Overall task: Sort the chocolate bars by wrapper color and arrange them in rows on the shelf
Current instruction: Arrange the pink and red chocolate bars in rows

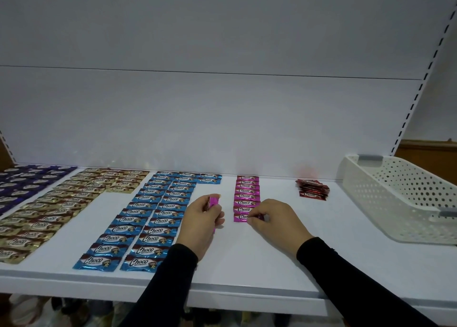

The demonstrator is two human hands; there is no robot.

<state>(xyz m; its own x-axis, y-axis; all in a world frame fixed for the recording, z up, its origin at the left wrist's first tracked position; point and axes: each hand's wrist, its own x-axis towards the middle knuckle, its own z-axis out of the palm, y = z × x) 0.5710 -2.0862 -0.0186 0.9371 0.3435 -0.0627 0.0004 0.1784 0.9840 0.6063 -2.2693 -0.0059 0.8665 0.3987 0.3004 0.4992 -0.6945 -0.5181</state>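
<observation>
On the white shelf [272,265] lie sorted rows of chocolate bars: purple bars [27,181] at far left, gold bars [61,203], blue bars [153,215], and a single column of pink bars [246,193]. A small heap of red bars [312,189] lies further right. My left hand [201,225] grips a stack of pink bars [213,200] upright, just left of the pink column. My right hand [274,221] pinches the right end of the nearest pink bar [241,217] at the column's front end, on the shelf.
A white perforated plastic basket [405,198] stands at the right end of the shelf. The shelf's white back panel rises behind the rows, with a slotted upright [418,89] at right. Below the front edge, goods on a lower level are dimly visible.
</observation>
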